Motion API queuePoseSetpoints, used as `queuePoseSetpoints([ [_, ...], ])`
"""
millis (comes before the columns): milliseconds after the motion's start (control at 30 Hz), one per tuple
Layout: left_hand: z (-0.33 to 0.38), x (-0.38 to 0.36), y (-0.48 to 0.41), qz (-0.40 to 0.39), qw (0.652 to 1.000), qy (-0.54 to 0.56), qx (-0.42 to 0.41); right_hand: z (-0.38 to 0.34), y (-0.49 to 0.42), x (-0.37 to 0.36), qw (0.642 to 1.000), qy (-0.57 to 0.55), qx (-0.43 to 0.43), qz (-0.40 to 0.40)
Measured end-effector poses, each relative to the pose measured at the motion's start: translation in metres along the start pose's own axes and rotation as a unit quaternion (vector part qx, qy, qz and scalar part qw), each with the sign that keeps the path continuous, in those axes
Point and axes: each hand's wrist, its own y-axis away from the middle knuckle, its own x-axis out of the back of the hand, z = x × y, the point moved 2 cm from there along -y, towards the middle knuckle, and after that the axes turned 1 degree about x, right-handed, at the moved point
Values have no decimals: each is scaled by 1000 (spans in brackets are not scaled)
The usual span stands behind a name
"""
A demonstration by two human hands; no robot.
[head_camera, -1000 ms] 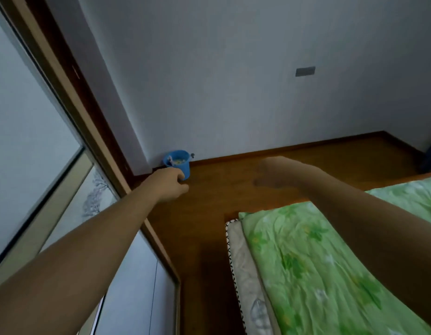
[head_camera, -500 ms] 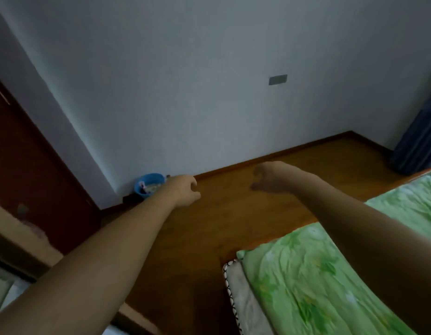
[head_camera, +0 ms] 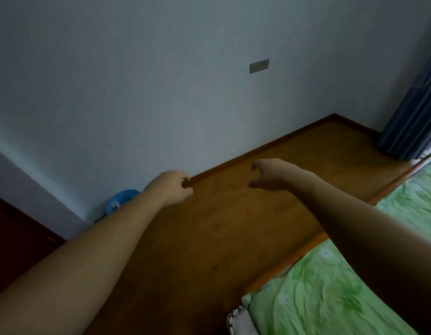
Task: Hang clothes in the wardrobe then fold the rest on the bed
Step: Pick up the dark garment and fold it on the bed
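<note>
One view only: head-worn wide-angle, first-person. Faces forward and down across the wooden floor (head_camera: 233,226) to the white wall (head_camera: 137,93) and the room corner. Horizon tilted, edges bowed. Both arms enter from the bottom corners; left grip (head_camera: 169,187) and right grip (head_camera: 270,175) sit mid-frame on outstretched arms. Bed (head_camera: 318,298) close, lower right; curtain (head_camera: 415,112) far, right edge.
</note>
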Motion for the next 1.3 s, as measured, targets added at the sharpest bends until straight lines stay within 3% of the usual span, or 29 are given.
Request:
queuePoseSetpoints([
  [300, -12, 23, -135, -25, 999, -11, -47, 13, -96, 22, 998, -7, -52, 25],
  [800, -46, 58, -398, -91, 963, -40, -251, -12, -247, 27, 964, -50, -243, 99],
  [1000, 5, 57, -450, -106, 937, -62, -326, 20, -257, 42, 939, -57, -319, 115],
  [1300, 154, 25, -511, -118, 897, -85, -418, 132, -250, 57, 905, -90, -389, 147],
])
